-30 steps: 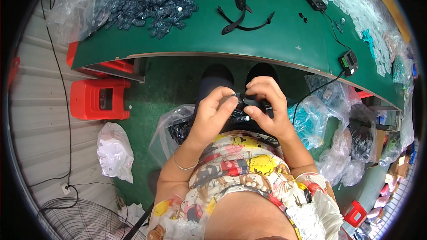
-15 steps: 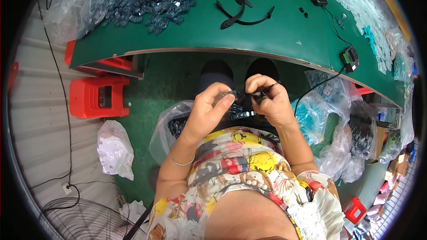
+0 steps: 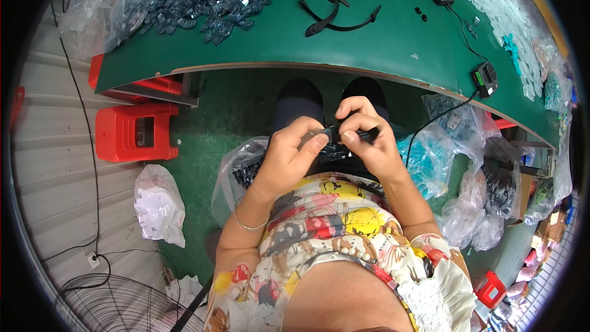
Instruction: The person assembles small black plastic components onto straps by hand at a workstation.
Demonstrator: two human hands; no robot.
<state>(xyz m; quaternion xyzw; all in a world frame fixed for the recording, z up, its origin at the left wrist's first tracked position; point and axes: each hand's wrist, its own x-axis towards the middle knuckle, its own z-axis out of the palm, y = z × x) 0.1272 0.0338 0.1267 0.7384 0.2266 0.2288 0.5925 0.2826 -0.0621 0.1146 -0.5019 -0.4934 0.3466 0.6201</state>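
Note:
Over my lap, my left hand pinches a small dark translucent plastic piece between thumb and fingers. Close on its right, my right hand grips a black strap, its index finger raised and bent. The two held things nearly meet; whether they touch is too small to make out. Below my hands, a clear plastic bag lies on my lap with dark shiny pieces in it. Similar dark blue pieces form a heap on the green table, near several black straps.
The table's front edge runs just beyond my knees. A black charger with a cable hangs at that edge. To the left are a red stool, a white bag and a wire fan guard. Clear bags sit at right.
My right hand has shifted slightly, its index finger lifting and the grip on the black strap changing. My left hand keeps its pinch on the translucent piece.

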